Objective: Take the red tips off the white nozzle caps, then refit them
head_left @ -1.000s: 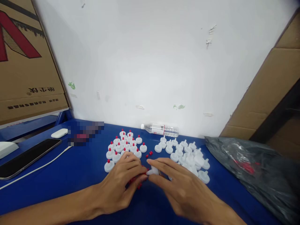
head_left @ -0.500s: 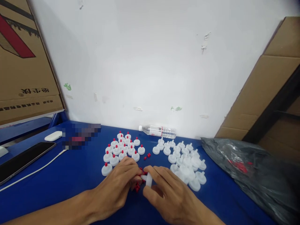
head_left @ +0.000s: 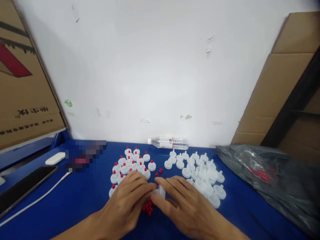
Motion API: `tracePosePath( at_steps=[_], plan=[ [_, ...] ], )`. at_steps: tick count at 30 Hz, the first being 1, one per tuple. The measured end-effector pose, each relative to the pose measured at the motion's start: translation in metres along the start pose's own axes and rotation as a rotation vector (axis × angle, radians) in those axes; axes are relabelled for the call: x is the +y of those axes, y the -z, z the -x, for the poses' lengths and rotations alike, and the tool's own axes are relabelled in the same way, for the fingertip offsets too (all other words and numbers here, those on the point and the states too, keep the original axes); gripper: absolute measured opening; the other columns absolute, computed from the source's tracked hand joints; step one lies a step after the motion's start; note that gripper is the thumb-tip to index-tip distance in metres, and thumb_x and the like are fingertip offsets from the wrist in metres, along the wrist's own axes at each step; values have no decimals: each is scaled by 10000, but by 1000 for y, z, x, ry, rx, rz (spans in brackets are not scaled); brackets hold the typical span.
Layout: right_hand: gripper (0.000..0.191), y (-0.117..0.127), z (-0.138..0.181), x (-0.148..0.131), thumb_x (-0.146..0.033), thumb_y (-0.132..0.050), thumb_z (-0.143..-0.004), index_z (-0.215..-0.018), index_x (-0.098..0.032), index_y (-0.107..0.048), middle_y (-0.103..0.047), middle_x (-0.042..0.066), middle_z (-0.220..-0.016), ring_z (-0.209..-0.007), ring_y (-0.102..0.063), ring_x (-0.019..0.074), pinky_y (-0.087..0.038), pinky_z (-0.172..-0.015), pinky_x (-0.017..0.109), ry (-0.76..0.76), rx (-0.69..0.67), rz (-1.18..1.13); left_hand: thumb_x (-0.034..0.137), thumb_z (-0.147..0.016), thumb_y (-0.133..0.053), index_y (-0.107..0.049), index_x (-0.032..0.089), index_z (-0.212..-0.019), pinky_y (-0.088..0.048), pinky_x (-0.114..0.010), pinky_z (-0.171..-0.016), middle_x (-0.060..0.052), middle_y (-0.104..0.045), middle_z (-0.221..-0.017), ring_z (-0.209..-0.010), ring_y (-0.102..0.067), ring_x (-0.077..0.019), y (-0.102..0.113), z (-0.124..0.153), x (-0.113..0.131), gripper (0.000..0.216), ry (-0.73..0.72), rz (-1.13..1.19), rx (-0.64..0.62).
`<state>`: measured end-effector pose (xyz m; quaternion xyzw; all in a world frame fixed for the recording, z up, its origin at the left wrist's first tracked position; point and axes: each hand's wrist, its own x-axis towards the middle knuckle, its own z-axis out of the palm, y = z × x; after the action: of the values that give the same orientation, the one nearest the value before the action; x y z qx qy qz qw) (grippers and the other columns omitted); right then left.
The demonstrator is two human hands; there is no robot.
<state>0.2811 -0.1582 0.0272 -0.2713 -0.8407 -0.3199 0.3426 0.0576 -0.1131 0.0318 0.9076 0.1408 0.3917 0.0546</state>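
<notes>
In the head view, my right hand (head_left: pixel 180 203) grips a white plastic nozzle cap (head_left: pixel 162 192), held on its side with its round base toward that hand. My left hand (head_left: pixel 132 196) is closed at the cap's spout end and meets my right fingertips. Its fingers hide the spout and anything small pinched there. Below the hands lies a small pile of red tip caps (head_left: pixel 149 207). A few loose red tip caps (head_left: pixel 160 171) lie just beyond the hands.
White nozzle caps with red tips (head_left: pixel 133 165) stand in a group at left. Untipped white nozzle caps (head_left: pixel 200 173) are heaped at right. A plastic bottle (head_left: pixel 168 143) lies along the wall. A grey plastic bag (head_left: pixel 265 180), a phone (head_left: pixel 27 190) and a white cable (head_left: pixel 37 200) flank them.
My hands have come closer together, and my left fingers now cover the spout that showed before. More of the red pile shows below them. The view has shifted slightly.
</notes>
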Motion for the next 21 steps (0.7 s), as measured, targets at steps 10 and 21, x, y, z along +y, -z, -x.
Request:
tracePosePath(
  at_steps=[10,21],
  plan=[
    [404,11,11,14,-166,-543,-969,-1371,-208,-564,-651,95,-1352,-1199,-604,236,-376,-1140,483,-112,-173,-74,56,-992,-523,-623,218,-1162,-503,-401,-816,-71,-680,-970,-920,-567,-235,6,-11,-12,255,102,-165,-34],
    [317,14,18,42,-108,-598,-841,-1145,-179,-647,-694,118,-1161,-1092,-629,279,-370,-1120,552,-265,-238,91,61,-993,-531,-623,218,-1133,-515,-416,-825,-75,-679,-972,-938,-554,-246,1,-13,-16,229,88,-216,-85]
  ],
)
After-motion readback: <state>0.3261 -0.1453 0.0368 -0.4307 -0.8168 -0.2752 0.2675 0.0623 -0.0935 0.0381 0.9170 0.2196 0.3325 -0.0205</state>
